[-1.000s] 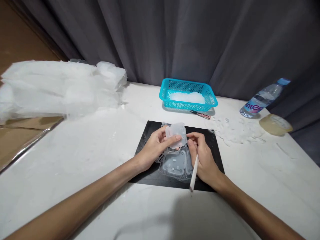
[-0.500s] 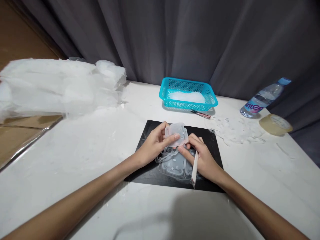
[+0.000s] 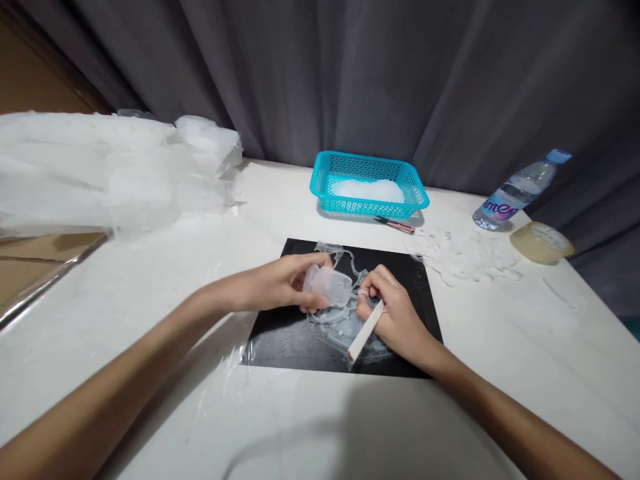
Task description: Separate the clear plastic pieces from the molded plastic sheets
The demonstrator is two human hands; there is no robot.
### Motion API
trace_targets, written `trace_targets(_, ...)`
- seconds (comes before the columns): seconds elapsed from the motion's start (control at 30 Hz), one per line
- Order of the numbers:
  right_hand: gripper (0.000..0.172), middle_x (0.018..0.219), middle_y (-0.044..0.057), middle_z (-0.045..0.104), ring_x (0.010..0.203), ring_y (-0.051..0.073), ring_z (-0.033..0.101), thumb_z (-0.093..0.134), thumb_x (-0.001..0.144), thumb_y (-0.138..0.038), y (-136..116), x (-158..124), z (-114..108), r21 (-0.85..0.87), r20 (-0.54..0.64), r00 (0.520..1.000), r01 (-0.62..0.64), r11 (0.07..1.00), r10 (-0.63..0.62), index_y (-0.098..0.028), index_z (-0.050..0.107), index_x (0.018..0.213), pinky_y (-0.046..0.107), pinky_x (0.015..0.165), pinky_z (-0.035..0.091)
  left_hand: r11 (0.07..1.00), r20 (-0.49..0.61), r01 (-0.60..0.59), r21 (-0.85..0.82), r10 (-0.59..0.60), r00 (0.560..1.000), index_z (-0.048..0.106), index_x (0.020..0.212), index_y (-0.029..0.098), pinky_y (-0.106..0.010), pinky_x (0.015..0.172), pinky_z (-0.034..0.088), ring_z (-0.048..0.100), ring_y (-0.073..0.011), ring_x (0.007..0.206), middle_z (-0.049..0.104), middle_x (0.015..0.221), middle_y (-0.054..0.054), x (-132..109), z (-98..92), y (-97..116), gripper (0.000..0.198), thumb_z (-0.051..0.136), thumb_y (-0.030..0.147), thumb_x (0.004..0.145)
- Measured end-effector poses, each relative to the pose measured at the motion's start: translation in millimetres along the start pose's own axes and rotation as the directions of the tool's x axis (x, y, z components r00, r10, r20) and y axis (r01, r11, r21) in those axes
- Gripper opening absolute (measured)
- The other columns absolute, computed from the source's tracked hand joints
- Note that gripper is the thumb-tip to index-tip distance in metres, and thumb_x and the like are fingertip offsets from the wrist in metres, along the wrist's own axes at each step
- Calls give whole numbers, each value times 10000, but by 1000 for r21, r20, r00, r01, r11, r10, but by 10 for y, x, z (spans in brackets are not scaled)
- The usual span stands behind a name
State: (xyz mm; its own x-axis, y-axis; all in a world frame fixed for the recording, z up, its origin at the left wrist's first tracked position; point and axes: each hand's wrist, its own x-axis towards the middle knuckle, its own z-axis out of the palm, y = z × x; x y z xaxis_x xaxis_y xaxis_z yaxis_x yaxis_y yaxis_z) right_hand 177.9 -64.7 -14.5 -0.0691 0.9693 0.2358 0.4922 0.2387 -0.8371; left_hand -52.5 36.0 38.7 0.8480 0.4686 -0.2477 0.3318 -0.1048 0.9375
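My left hand [image 3: 295, 283] pinches a small translucent moulded piece [image 3: 331, 285], rounded and silicone-like, held tilted above a black mat [image 3: 280, 340]. Close to the piece's right edge is my right hand [image 3: 393, 307], its fingers curled round a slim white-handled tool [image 3: 367, 331] whose handle slants down toward me. The tool's working tip is hidden by the fingers. Under both hands lies a clear moulded sheet [image 3: 345, 327] with rounded shapes. Thin clear offcut strips [image 3: 350, 253] curl on the mat just behind the held piece.
A blue basket [image 3: 370, 207] holding whitish translucent pieces stands at the back, with a pink cutter [image 3: 400, 227] before it. Farther right are scattered clear scraps [image 3: 465, 257], a water bottle [image 3: 515, 193] and a tape roll [image 3: 543, 242]. A stack of translucent sheets [image 3: 120, 177] sits at left.
My left hand has moved left and slightly down, tilting the piece. The white tool's handle has swung to the left. Clear strips now show behind the hands on the mat.
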Motion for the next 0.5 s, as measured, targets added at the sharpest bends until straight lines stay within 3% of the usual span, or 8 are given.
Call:
trace_targets(0.07,138,831,-17,429,766,160,478,555,842,-143,10,2,-4,-11,-35,999,-16,1000,16,-227,479,763,300,704,388,998,14,63,3,-63,998,594,1001,172,-229,596,523,677,-163,695,704,779,-12,-67,-117,50,274,780,340,889)
trace_targets(0.17,79,868,-4,464,817,169,515,566,878,-179,25,-3,-15,-12,-20,1000,-19,1000,19,-223,528,824,312,749,426,998,-66,40,-41,-43,997,637,1005,158,-254,671,564,679,-158,726,717,831,-28,-101,-175,98,241,786,300,881)
trace_targets(0.2,36,899,5,482,849,174,530,573,886,-190,28,-7,-15,-7,-15,1000,-16,1000,16,-220,553,886,318,772,441,998,-83,15,-62,-20,996,649,1008,157,-262,696,571,676,-154,731,716,844,-30,-96,-163,104,236,790,295,878)
trace_targets(0.33,208,992,34,521,905,188,560,605,913,-222,17,-35,-10,-11,-73,997,16,1000,-16,-221,590,1121,334,792,476,989,-127,-56,-138,39,991,671,1016,162,-276,730,576,685,-158,752,722,852,-32,-40,-51,99,229,789,305,881)
trace_targets(0.5,127,975,41,580,918,198,595,558,1015,-282,-34,-69,-47,-16,-111,988,103,995,-104,-241,651,1091,378,857,468,977,-123,-75,-200,51,991,691,1022,163,-247,714,567,688,-149,749,730,844,-25,7,39,109,198,785,270,884)
